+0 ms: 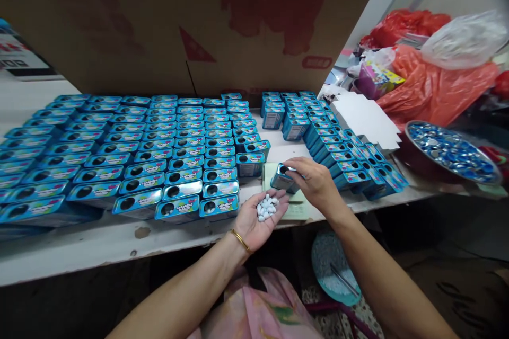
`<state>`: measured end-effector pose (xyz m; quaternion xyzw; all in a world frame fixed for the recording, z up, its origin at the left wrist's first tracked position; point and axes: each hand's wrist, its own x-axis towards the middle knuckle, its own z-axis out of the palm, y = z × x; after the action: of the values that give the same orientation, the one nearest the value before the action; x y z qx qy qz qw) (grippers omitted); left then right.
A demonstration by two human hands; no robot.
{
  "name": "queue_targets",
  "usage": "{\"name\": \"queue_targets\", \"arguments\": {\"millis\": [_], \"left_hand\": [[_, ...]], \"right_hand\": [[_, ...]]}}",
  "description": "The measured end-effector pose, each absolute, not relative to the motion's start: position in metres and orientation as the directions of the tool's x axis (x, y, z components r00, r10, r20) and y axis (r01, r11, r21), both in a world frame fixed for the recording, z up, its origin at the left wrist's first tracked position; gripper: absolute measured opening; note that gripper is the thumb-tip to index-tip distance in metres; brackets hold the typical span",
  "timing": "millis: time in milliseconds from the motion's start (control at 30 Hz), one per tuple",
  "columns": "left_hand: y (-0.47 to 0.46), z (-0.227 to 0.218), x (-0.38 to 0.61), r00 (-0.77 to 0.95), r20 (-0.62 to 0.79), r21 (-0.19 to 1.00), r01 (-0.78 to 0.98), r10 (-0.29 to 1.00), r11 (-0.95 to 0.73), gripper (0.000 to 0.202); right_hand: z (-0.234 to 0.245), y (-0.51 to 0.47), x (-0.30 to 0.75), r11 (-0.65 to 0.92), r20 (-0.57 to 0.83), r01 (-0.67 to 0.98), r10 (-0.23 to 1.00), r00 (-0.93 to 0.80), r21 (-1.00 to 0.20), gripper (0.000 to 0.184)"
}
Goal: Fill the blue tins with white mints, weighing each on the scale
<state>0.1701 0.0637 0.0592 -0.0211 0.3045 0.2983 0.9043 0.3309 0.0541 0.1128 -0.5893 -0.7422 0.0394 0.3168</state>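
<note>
Head view: white pieces (267, 207) are cradled in the upturned, loosely cupped left hand (254, 222), beside a blue tin (281, 183) pinched by the right hand (316, 183) over the desk (79, 259); filling seems in hand, calling for careful alignment.

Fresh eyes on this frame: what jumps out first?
Probably the packed rows of blue tins filling the table's left side, before a big cardboard panel. Next, front and centre, the left hand cups small white pieces beside the right hand, which holds another tin. Far right, a bowl brims with shiny blue-and-silver pieces.
</note>
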Motion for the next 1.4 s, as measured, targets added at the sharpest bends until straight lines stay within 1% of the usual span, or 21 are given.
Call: {"name": "queue_targets", "arguments": {"millis": [67,100,167,200,267,333,433,500,600,667,733,800,867,933,1033,1133,1200,1267,1333,1400], "left_hand": [[0.061,0.055,0.166,0.644,-0.56,0.119,-0.559,0.52,0.82,0.013],[0.059,0.051,0.164,0.654,-0.555,0.098,-0.562,0.514,0.821,0.012],[0.054,0.043,0.159,0.681,-0.546,0.051,-0.554,0.488,0.831,0.012],[0.05,0.038,0.156,0.695,-0.548,0.033,-0.538,0.465,0.842,0.013],[0.042,0.028,0.151,0.706,-0.57,0.022,-0.498,0.42,0.867,0.017],[0.033,0.018,0.146,0.688,-0.603,0.036,-0.483,0.404,0.875,0.02],[0.025,0.01,0.14,0.663,-0.641,0.033,-0.479,0.387,0.877,0.02],[0.023,0.008,0.138,0.66,-0.648,0.016,-0.487,0.38,0.873,0.019],[0.023,0.007,0.134,0.674,-0.637,-0.018,-0.498,0.374,0.867,0.018],[0.024,0.008,0.133,0.687,-0.627,-0.038,-0.497,0.367,0.867,0.015],[0.027,0.009,0.134,0.687,-0.618,-0.034,-0.509,0.382,0.86,0.013],[0.03,0.012,0.136,0.677,-0.608,-0.02,-0.535,0.415,0.845,0.013],[0.036,0.018,0.141,0.664,-0.594,-0.005,-0.567,0.454,0.824,0.012],[0.041,0.026,0.147,0.65,-0.588,0.025,-0.58,0.481,0.814,0.011],[0.047,0.036,0.151,0.626,-0.615,0.076,-0.558,0.479,0.826,0.014],[0.048,0.041,0.15,0.613,-0.637,0.096,-0.538,0.467,0.837,0.017],[0.048,0.04,0.148,0.617,-0.637,0.091,-0.536,0.463,0.839,0.018],[0.046,0.039,0.145,0.62,-0.637,0.083,-0.536,0.458,0.84,0.019],[0.045,0.037,0.142,0.627,-0.638,0.073,-0.529,0.447,0.846,0.02],[0.043,0.034,0.14,0.639,-0.627,0.064,-0.528,0.446,0.847,0.019]], "right_hand": [[0.111,0.04,0.32,0.31,0.417,0.859,0.9,-0.127,-0.408,0.021],[0.107,0.03,0.31,0.326,0.387,0.863,0.906,-0.169,-0.386,0.022],[0.093,0.009,0.287,0.362,0.284,0.88,0.917,-0.278,-0.309,0.027],[0.083,-0.001,0.275,0.374,0.232,0.893,0.919,-0.32,-0.25,0.032],[0.062,-0.017,0.253,0.371,0.153,0.916,0.925,-0.349,-0.151,0.039],[0.043,-0.026,0.239,0.352,0.095,0.929,0.935,-0.342,-0.113,0.035],[0.028,-0.029,0.232,0.344,0.049,0.927,0.939,-0.34,-0.147,0.024],[0.026,-0.028,0.234,0.379,0.06,0.906,0.925,-0.374,-0.188,0.02],[0.029,-0.025,0.239,0.43,0.101,0.862,0.903,-0.418,-0.27,0.021],[0.03,-0.023,0.242,0.431,0.121,0.828,0.901,-0.416,-0.359,0.023],[0.033,-0.018,0.246,0.403,0.147,0.783,0.913,-0.381,-0.473,0.024],[0.039,-0.011,0.254,0.367,0.192,0.726,0.929,-0.316,-0.581,0.024],[0.051,-0.001,0.265,0.343,0.261,0.684,0.939,-0.226,-0.643,0.023],[0.068,0.012,0.28,0.344,0.335,0.688,0.93,-0.153,-0.639,0.022],[0.094,0.034,0.304,0.338,0.417,0.77,0.903,-0.103,-0.541,0.022],[0.106,0.053,0.322,0.29,0.402,0.861,0.909,-0.111,-0.418,0.022],[0.107,0.06,0.329,0.272,0.373,0.89,0.919,-0.127,-0.367,0.023],[0.106,0.06,0.332,0.273,0.38,0.89,0.916,-0.125,-0.366,0.025],[0.105,0.052,0.327,0.282,0.401,0.87,0.91,-0.109,-0.405,0.026],[0.102,0.036,0.313,0.304,0.392,0.841,0.912,-0.121,-0.447,0.025]]}}
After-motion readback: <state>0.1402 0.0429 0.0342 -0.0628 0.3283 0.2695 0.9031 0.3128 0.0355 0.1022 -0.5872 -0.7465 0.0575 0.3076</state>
